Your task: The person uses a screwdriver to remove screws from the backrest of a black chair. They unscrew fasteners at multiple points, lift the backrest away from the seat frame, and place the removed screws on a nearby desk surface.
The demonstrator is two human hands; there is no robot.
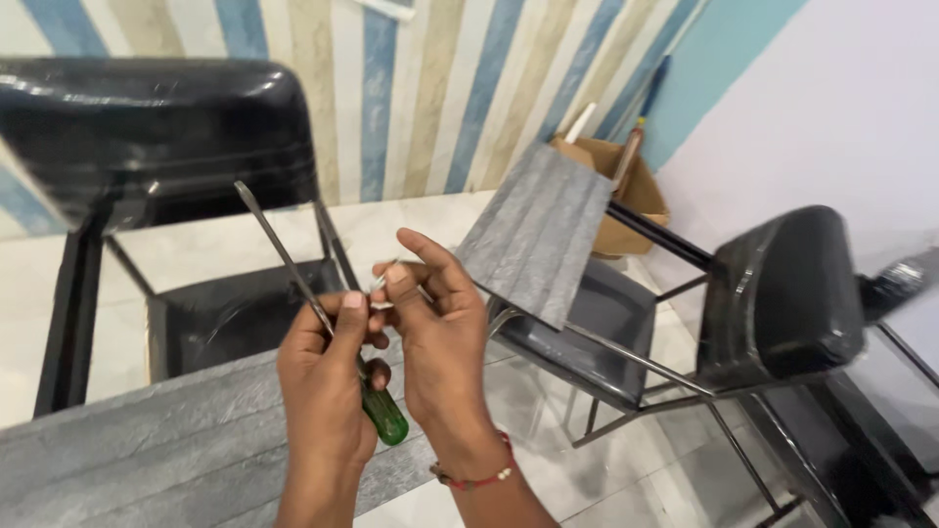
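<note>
Your left hand point(328, 367) is wrapped around the stiff green-handled screwdriver point(318, 315) at mid-shaft; your right hand point(430, 313) pinches a tiny, easily dropped screw point(378, 284).

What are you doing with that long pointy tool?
The left hand holds a screwdriver with a green handle, its metal shaft pointing up. The right hand pinches a small pale part, too tiny to tell what it is. Below lies a grey textured panel; black chairs stand around.
</note>
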